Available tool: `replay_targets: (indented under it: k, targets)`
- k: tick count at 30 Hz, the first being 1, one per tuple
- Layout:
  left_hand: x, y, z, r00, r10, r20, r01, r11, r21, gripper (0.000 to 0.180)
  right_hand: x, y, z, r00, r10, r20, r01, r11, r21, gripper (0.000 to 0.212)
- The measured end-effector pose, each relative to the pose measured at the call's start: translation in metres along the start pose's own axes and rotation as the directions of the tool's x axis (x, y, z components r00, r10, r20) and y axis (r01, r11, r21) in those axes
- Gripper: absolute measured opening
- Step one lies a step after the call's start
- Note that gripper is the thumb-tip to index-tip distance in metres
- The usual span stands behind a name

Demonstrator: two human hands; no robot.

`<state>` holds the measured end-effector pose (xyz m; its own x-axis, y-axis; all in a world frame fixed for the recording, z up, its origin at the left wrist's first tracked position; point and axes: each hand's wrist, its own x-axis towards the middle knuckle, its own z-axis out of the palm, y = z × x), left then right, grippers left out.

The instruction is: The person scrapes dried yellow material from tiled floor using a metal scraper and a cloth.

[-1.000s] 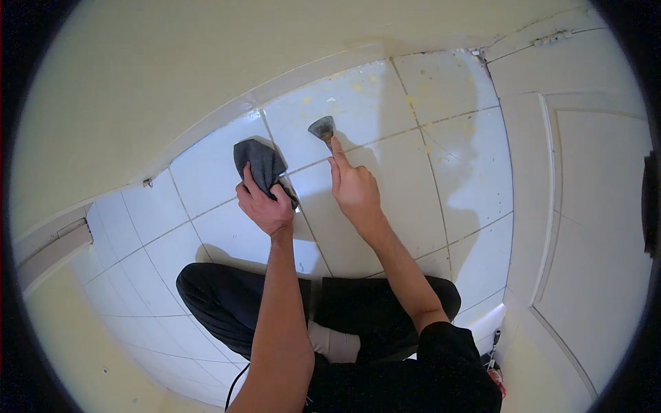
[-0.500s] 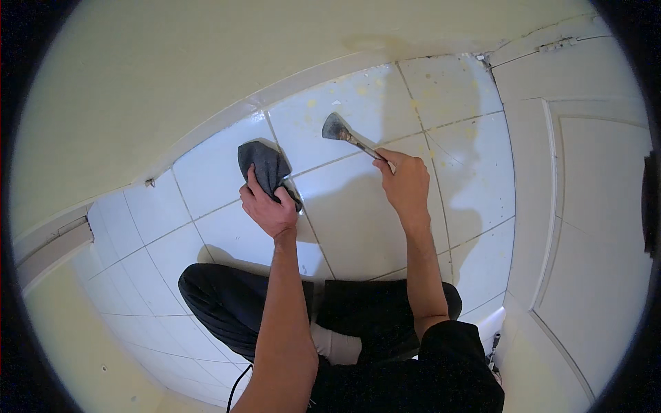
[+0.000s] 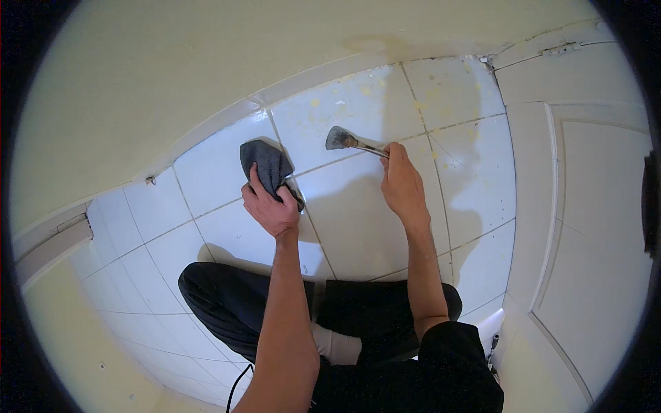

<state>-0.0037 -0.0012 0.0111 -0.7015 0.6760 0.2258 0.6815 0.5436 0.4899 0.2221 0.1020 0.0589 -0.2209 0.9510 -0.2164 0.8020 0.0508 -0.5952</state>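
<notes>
Clock is centred on the view, 12 at the top edge. The left hand (image 3: 272, 208) is sitting at 9 o'clock, its grip pressing down on and pinching a bunched, dark grey fabric cloth (image 3: 264, 160). The cloth is lying at 10 o'clock on the glossy white ceramic tile floor (image 3: 358, 227), its right edge covering part of a grout line; the index finger is stretching over its top and the thumb is lying along the near right side.

The right hand (image 3: 405, 184) is hovering between 2 and 3 o'clock, grip closing round the handle end of a slim metallic scraper with a flared, dark grey blade (image 3: 339, 139). The scraper is lying across 12 to 1 o'clock, blade pointing to 10. Can't tell whether the blade is touching the tile.

Pale yellow spots (image 3: 421, 105) are dotting the tiles around 1 o'clock; a small white flake (image 3: 339, 102) is lying at 12, just beyond the blade. A plain cream wall (image 3: 206, 62) is running along 10 to 12. A cream panelled door (image 3: 602, 179) is standing at 3. The person's black trousers (image 3: 227, 296) are folding in a cross-legged seat at 6, with a pale sock (image 3: 341, 347) showing between. A thin black cord (image 3: 236, 385) is curving at 7.
</notes>
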Motion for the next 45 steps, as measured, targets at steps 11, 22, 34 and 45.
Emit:
replay_targets:
  k: [11, 22, 34, 45]
  targets:
    - [0.0, -0.001, 0.002, 1.0, 0.017, -0.004, -0.017, 1.0, 0.007, 0.07, 0.003, 0.001, 0.002, 0.997, -0.065, -0.045, 0.062, 0.997, -0.054, 0.021]
    - [0.0, 0.001, -0.003, 0.999, 0.005, 0.035, -0.005, 1.0, -0.008, 0.071, 0.005, 0.003, 0.004, 0.997, -0.079, -0.001, 0.078, 0.997, -0.02, 0.024]
    - [0.001, 0.001, 0.0, 0.999, 0.033, -0.016, -0.033, 0.999, -0.004, 0.07, 0.006, 0.0, 0.015, 0.998, -0.065, 0.02, 0.057, 0.961, 0.269, 0.026]
    - [0.0, 0.001, -0.002, 1.0, 0.017, -0.004, -0.017, 1.0, 0.003, 0.069, -0.004, -0.028, -0.019, 0.994, -0.106, -0.04, 0.113, 0.941, 0.318, 0.028]
